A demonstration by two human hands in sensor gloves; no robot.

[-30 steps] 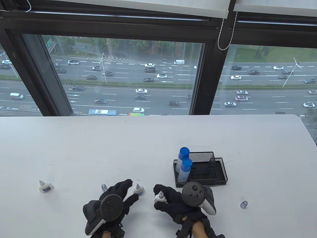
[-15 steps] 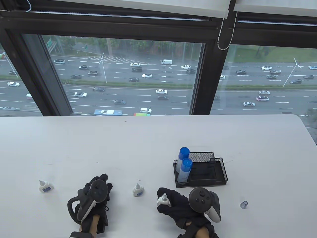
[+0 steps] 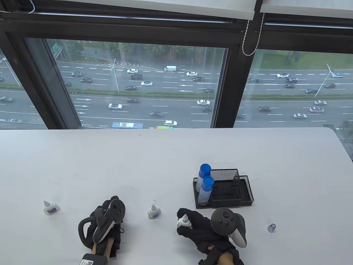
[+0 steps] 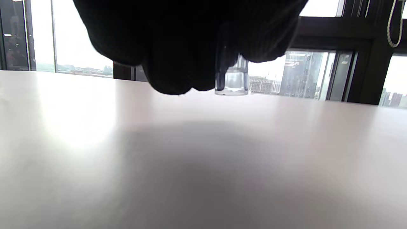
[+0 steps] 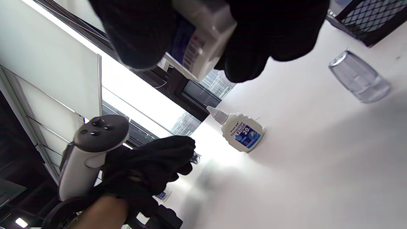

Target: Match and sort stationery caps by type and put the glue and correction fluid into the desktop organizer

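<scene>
My right hand [image 3: 190, 227] grips a small white correction fluid bottle [image 3: 182, 220] with a bare nozzle, just in front of the black mesh organizer [image 3: 245, 190]; the same bottle [image 5: 203, 35] shows in the right wrist view. My left hand [image 3: 112, 201] curls over a clear cap [image 4: 232, 81] low at the table surface; the cap [image 5: 194, 157] peeks out from its fingertips. Two more uncapped correction fluid bottles stand on the table, one [image 3: 154, 212] between my hands and one [image 3: 49, 207] at far left. A second clear cap [image 3: 271, 227] stands at the right.
Two blue-capped glue sticks [image 3: 207, 183] stand in the organizer's left compartment; its low tray part holds nothing. The white table [image 3: 165, 154] runs back to a large window. The near bottle [image 5: 243, 132] and loose cap [image 5: 359, 78] also appear in the right wrist view.
My left hand left the middle bottle, moved left and closed over the clear cap that stood there. My right hand drifted slightly right, still holding its bottle.
</scene>
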